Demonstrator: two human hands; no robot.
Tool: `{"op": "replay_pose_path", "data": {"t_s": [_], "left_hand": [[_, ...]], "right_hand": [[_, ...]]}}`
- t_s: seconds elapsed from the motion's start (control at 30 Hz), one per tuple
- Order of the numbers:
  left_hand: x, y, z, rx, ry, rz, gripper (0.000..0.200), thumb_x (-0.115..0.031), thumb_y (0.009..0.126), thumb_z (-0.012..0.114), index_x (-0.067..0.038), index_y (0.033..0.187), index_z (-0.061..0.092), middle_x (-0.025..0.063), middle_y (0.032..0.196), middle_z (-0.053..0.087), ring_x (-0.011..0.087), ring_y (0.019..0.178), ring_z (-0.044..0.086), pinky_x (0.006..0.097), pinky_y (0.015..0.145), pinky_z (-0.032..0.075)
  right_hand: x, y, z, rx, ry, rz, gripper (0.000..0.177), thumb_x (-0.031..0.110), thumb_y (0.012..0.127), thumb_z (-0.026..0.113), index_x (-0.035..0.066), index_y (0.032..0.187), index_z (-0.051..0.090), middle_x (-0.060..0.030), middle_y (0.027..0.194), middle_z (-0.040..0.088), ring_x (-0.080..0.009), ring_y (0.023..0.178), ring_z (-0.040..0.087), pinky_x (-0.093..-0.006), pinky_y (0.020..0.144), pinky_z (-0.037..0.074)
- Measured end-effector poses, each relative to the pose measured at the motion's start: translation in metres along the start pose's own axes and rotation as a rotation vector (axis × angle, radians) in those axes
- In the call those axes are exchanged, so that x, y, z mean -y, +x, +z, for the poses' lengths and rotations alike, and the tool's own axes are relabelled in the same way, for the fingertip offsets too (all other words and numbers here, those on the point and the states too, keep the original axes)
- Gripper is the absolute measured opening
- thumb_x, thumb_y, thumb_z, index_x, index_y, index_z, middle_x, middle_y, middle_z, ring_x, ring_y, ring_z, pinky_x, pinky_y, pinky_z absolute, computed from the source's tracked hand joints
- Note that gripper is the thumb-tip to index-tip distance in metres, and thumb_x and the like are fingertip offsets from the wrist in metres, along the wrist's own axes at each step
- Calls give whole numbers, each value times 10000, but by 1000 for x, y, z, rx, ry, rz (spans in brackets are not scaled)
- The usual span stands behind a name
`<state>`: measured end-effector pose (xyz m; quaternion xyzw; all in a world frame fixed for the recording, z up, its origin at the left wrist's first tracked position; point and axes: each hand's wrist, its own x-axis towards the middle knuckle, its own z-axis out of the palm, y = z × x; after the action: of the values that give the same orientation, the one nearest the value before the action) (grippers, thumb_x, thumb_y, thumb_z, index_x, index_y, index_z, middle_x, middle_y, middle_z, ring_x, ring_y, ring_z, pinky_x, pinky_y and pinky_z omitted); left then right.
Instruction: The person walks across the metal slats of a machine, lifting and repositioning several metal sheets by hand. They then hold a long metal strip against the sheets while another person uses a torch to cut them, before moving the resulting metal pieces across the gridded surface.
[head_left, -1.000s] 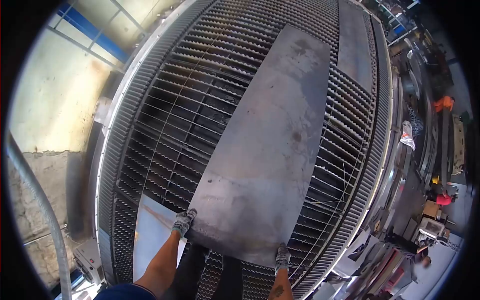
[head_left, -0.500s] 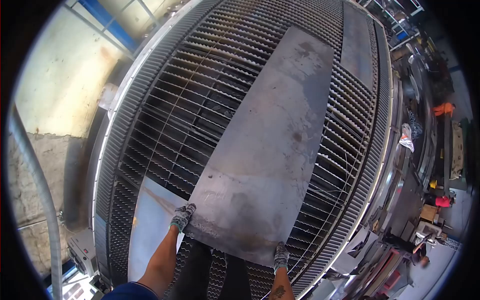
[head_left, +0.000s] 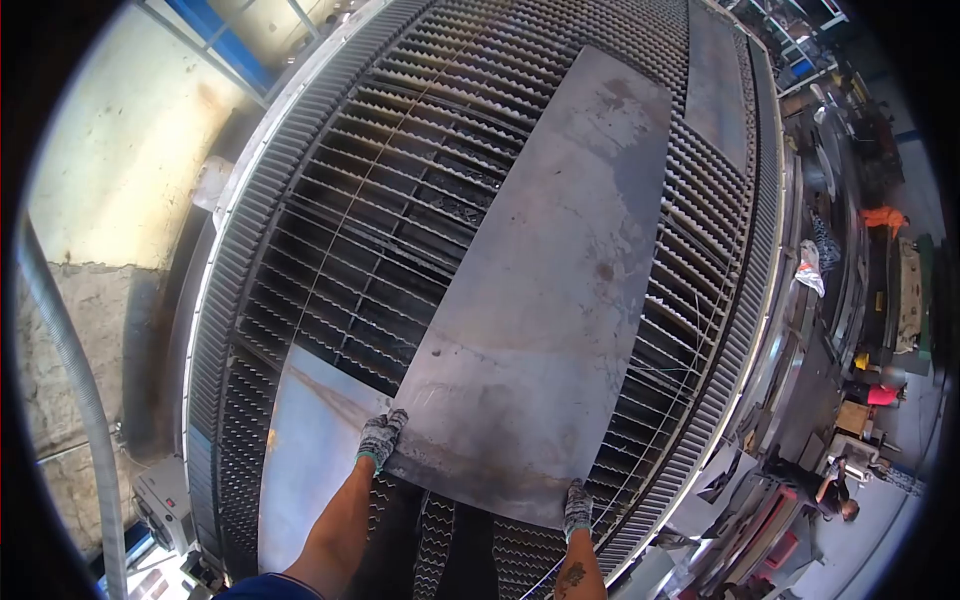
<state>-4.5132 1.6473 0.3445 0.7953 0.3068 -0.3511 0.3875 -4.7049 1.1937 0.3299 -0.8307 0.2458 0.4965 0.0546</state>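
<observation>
A long grey metal sheet, stained with dark patches, stretches away from me over a bed of toothed metal slats. My left hand, in a speckled knit glove, is closed on the sheet's near left corner. At the near right corner my right hand, gloved the same way, is closed on the edge. The fingers beneath the sheet are hidden on both sides. Just left of my left hand lies a second, bluish metal sheet on the slats.
Another narrow metal sheet lies at the far right of the bed. A pale rim borders the bed. A grey hose hangs at the left. Beyond the right side are metal scraps and a person in dark clothes.
The sheet and both my hands have shifted slightly to the right in view. Both hands keep their hold on its near corners. The person at the right has changed posture.
</observation>
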Motion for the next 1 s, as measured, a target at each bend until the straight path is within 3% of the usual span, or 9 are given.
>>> {"op": "replay_pose_path", "data": {"t_s": [0.13,0.2,0.4,0.47,0.53,0.67,0.73,0.93,1.0], "left_hand": [[16,19,-1,-19,-16,96,626,-575,873,558,28,975,689,212,859,690,313,825,648,396,770,474],[9,14,-7,-37,91,99,612,-561,878,564,29,980,690,221,889,694,330,860,650,402,787,472],[3,14,-4,7,26,87,534,-481,915,578,24,1069,664,141,1004,699,232,925,621,344,855,454],[10,26,1,9,48,18,464,-421,926,598,10,1079,672,101,1017,699,169,943,608,310,867,450],[42,57,13,31,-11,74,452,-402,931,595,16,1087,666,78,1030,695,161,949,608,306,866,451],[117,118,31,124,-136,138,513,-425,975,506,17,1216,603,145,1187,648,217,1113,586,315,947,439],[87,111,22,168,275,88,519,-419,1001,437,8,1269,564,113,1243,614,233,1142,563,317,991,426],[127,145,33,-26,47,206,550,-439,899,647,25,1190,603,85,1129,664,176,975,593,298,901,448],[178,196,47,6,-99,275,530,-411,901,654,28,1192,600,83,1126,658,168,981,585,302,898,448]], "right_hand": [[-62,101,137,-59,195,-1,431,107,1012,234,60,1380,452,-133,1346,539,-245,1192,563,-333,991,452],[-69,105,175,-822,163,-542,452,93,997,243,63,1424,389,-100,1434,457,-218,1247,521,-329,1012,431],[-40,109,195,-1193,-411,-437,501,112,994,243,53,1491,267,-89,1558,267,-177,1411,299,-321,1118,316],[0,71,106,-270,245,-116,430,163,996,320,33,1397,404,-114,1442,418,-226,1330,409,-326,1085,357],[26,47,63,-18,654,135,392,213,998,397,14,1303,541,-138,1325,568,-276,1248,518,-331,1052,399],[36,90,127,-243,1053,298,440,343,944,548,-15,1191,611,-144,1179,657,-285,1126,603,-346,993,447],[32,103,150,-231,1317,87,466,347,925,584,-24,1208,594,-164,1196,644,-265,1109,609,-352,980,452],[57,124,161,-294,915,-54,350,248,987,443,27,1207,601,-160,1200,635,-277,1109,604,-348,999,440],[62,151,164,-190,334,-145,360,265,1000,397,43,1195,603,-146,1212,628,-278,1118,594,-355,993,443]]}}
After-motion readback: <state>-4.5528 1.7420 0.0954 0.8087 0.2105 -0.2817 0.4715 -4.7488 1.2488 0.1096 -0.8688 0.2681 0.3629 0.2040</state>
